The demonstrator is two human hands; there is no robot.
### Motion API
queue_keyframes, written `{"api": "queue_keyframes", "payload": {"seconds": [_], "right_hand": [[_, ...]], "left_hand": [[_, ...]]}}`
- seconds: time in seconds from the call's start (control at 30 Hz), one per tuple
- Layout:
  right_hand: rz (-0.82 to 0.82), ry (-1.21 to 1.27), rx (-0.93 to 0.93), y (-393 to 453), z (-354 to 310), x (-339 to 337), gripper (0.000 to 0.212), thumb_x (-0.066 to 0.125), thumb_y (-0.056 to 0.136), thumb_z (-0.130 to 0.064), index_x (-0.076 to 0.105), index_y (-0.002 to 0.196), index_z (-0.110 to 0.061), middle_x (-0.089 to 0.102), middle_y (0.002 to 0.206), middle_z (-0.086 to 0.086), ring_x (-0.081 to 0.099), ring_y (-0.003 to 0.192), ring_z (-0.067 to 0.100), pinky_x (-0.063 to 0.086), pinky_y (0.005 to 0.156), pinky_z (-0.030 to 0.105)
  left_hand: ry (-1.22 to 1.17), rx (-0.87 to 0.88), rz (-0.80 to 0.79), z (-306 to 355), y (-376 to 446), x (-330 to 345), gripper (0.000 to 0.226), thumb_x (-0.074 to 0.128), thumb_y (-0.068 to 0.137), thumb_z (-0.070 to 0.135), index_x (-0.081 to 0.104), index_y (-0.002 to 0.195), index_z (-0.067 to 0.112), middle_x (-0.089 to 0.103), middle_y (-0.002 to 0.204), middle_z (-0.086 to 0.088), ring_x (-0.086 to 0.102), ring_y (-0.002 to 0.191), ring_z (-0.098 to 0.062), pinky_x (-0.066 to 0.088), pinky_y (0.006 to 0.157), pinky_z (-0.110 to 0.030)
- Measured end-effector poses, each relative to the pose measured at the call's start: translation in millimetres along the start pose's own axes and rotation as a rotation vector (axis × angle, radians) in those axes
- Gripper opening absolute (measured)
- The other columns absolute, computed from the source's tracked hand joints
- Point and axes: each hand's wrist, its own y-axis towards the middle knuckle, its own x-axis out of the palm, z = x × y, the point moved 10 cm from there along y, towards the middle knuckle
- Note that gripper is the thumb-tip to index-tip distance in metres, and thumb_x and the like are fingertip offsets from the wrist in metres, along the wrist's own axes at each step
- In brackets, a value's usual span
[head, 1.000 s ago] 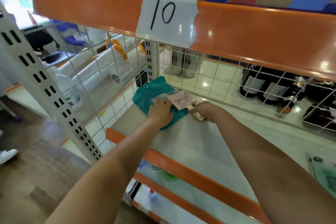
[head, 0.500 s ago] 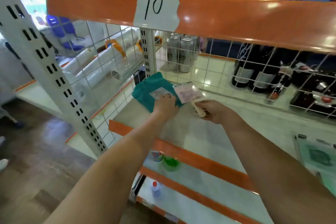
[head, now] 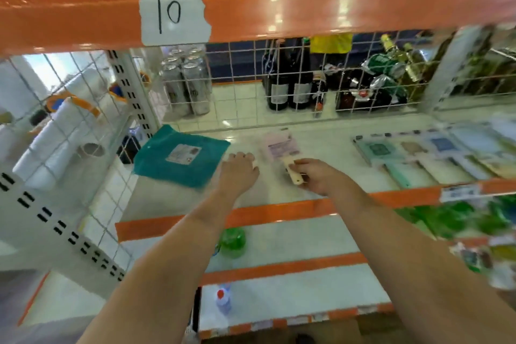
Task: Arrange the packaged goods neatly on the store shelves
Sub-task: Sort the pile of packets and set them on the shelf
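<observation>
A teal packaged cloth (head: 181,158) with a white label lies flat at the left end of the white shelf (head: 329,148). My left hand (head: 238,169) rests just right of the cloth, fingers relaxed, holding nothing. My right hand (head: 314,174) grips the pale wooden handle of a packaged item (head: 282,146) whose pink card points toward the back of the shelf. Several flat packaged goods (head: 424,153) lie in rows at the right end of the same shelf.
A wire grid (head: 243,84) backs the shelf, with cans and dark bottles behind it. An orange beam (head: 335,11) with a paper tag "10" runs overhead. Lower shelves hold a green bottle (head: 233,240) and a small bottle (head: 223,299). A white upright (head: 55,220) stands at left.
My left hand has come off the teal cloth and sits to its right. My right hand has drawn the pink-carded item rightward, clear of the cloth. The view has panned right.
</observation>
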Motion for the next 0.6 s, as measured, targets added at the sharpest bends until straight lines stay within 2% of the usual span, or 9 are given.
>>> {"api": "queue_keyframes", "payload": {"seconds": [0.1, 0.23, 0.33, 0.4, 0.5, 0.57, 0.6], "right_hand": [[0.079, 0.063, -0.010, -25, 12, -28, 0.008, 0.057, 0.092, -0.006, 0.059, 0.099, -0.009, 0.062, 0.089, 0.008, 0.060, 0.080, 0.018, 0.048, 0.067, 0.031], [0.208, 0.105, -0.040, -63, 12, -69, 0.005, 0.054, 0.094, -0.004, 0.056, 0.092, -0.008, 0.058, 0.077, 0.006, 0.056, 0.069, 0.015, 0.046, 0.057, 0.029], [0.249, 0.110, -0.053, -87, 10, -97, 0.007, 0.053, 0.095, -0.007, 0.056, 0.089, -0.010, 0.056, 0.078, 0.004, 0.055, 0.069, 0.014, 0.048, 0.049, 0.025], [0.284, 0.140, -0.051, -99, 13, -115, 0.004, 0.052, 0.096, -0.007, 0.055, 0.097, -0.009, 0.058, 0.081, 0.003, 0.055, 0.071, 0.012, 0.049, 0.048, 0.022], [0.340, 0.173, -0.042, -116, 21, -140, 0.027, 0.053, 0.095, -0.006, 0.048, 0.121, -0.009, 0.061, 0.086, 0.003, 0.057, 0.074, 0.012, 0.048, 0.057, 0.025], [0.364, 0.181, -0.029, -128, 30, -155, 0.030, 0.054, 0.094, -0.006, 0.050, 0.124, -0.008, 0.061, 0.086, 0.004, 0.057, 0.074, 0.013, 0.048, 0.057, 0.025], [0.374, 0.194, -0.026, -134, 35, -163, 0.024, 0.054, 0.094, -0.005, 0.053, 0.118, -0.007, 0.059, 0.084, 0.005, 0.056, 0.074, 0.013, 0.048, 0.056, 0.025]], "left_hand": [[-0.047, 0.083, -0.035, 41, -1, 8, 0.043, 0.041, 0.097, 0.034, 0.047, 0.134, 0.014, 0.048, 0.133, -0.012, 0.042, 0.123, -0.030, 0.038, 0.097, -0.040], [-0.059, 0.194, -0.076, 97, -6, 12, 0.043, 0.039, 0.098, 0.035, 0.045, 0.136, 0.015, 0.044, 0.137, -0.011, 0.038, 0.127, -0.030, 0.036, 0.098, -0.040], [-0.070, 0.262, -0.064, 126, -12, 5, 0.042, 0.037, 0.098, 0.036, 0.045, 0.136, 0.017, 0.044, 0.138, -0.009, 0.037, 0.128, -0.028, 0.036, 0.098, -0.039], [-0.087, 0.290, -0.067, 142, -15, 2, 0.042, 0.038, 0.098, 0.035, 0.045, 0.135, 0.017, 0.044, 0.138, -0.008, 0.038, 0.128, -0.028, 0.036, 0.099, -0.040], [-0.147, 0.301, -0.080, 166, -21, 2, 0.041, 0.041, 0.097, 0.035, 0.048, 0.133, 0.018, 0.045, 0.136, -0.009, 0.038, 0.126, -0.029, 0.036, 0.098, -0.041], [-0.179, 0.320, -0.080, 189, -26, 0, 0.040, 0.042, 0.096, 0.034, 0.049, 0.132, 0.016, 0.045, 0.135, -0.010, 0.038, 0.126, -0.030, 0.036, 0.098, -0.041], [-0.187, 0.337, -0.078, 201, -29, -1, 0.041, 0.042, 0.096, 0.034, 0.050, 0.131, 0.015, 0.045, 0.135, -0.011, 0.038, 0.126, -0.030, 0.036, 0.099, -0.041]]}}
